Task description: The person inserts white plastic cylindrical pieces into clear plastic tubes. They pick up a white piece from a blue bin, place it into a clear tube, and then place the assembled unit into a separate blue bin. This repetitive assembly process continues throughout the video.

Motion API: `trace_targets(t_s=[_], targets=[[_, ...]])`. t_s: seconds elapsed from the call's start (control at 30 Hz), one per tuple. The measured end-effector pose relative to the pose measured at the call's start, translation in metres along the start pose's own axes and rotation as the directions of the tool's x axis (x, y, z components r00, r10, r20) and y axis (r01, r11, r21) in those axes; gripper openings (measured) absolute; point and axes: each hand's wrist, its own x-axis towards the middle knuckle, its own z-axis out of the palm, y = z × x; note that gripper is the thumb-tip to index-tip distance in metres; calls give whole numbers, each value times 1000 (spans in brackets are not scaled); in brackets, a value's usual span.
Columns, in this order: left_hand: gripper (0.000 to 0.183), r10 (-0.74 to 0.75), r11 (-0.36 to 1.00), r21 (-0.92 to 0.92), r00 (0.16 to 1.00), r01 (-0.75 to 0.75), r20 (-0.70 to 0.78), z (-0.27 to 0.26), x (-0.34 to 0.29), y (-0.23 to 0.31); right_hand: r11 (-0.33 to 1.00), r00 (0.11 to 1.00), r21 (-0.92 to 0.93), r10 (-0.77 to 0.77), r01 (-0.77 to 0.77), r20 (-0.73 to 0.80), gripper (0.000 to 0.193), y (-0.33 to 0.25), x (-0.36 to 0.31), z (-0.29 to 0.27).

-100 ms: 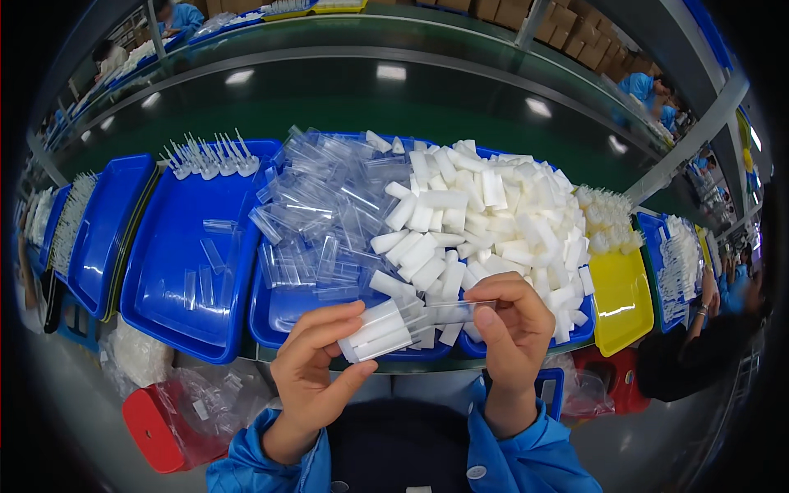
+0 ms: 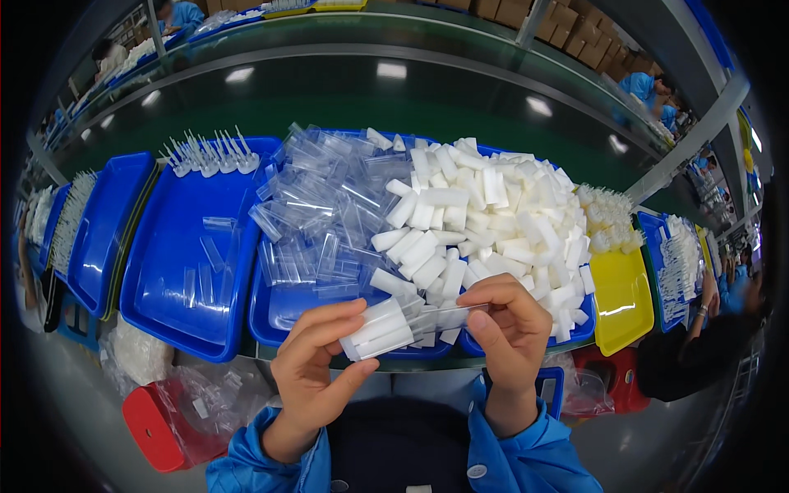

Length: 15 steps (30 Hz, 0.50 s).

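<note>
Between the thumb and fingers of my left hand (image 2: pixel 316 366) sits a small stack of white foam blocks (image 2: pixel 380 330), apparently with clear plastic around them. My right hand (image 2: pixel 514 329) pinches one end of a clear plastic piece (image 2: pixel 444 311), thin and flat; its other end reaches the right side of the stack. Whether that end is inside or against the stack, I cannot tell. Just beyond my hands lie a heap of loose white foam blocks (image 2: pixel 501 218) and, to its left, a pile of clear plastic sleeves (image 2: pixel 329 205).
A blue tray (image 2: pixel 164 287) at left holds several clear sleeves and white thin-stemmed parts (image 2: pixel 212 156). On the right is a yellow tray (image 2: pixel 622 304) with pale parts. Red stools (image 2: pixel 152 431) stand below the bench. A green conveyor belt (image 2: pixel 329 94) runs behind; other people work nearby.
My right hand has shifted slightly left, toward the stack, with the clear piece. My left hand stays nearly still, still gripping the foam blocks.
</note>
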Motion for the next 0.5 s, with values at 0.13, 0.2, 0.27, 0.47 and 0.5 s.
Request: trace_targets(t_s=[0.13,0.2,0.27,0.47,0.5], targets=[[42,-5,1000,0,1000,5,-4,0,-1,-1,1000,1000,-25,15,-15,20,17,-3,0,3],[41,-13,1000,9,1000,13,-1,-2,-1,-1,999,999,-45,28,-27,27,17,-5,1,3],[41,-17,1000,8,1000,17,-7,-2,-2,-1,998,998,-55,45,-43,35,17,-7,1,3],[40,-26,1000,16,1000,26,-6,-1,-2,-1,993,993,-65,103,-99,65,17,-11,-1,6],[40,-25,999,23,1000,25,-11,0,-2,-1,992,992,-62,116,-112,58,17,-10,-2,6]])
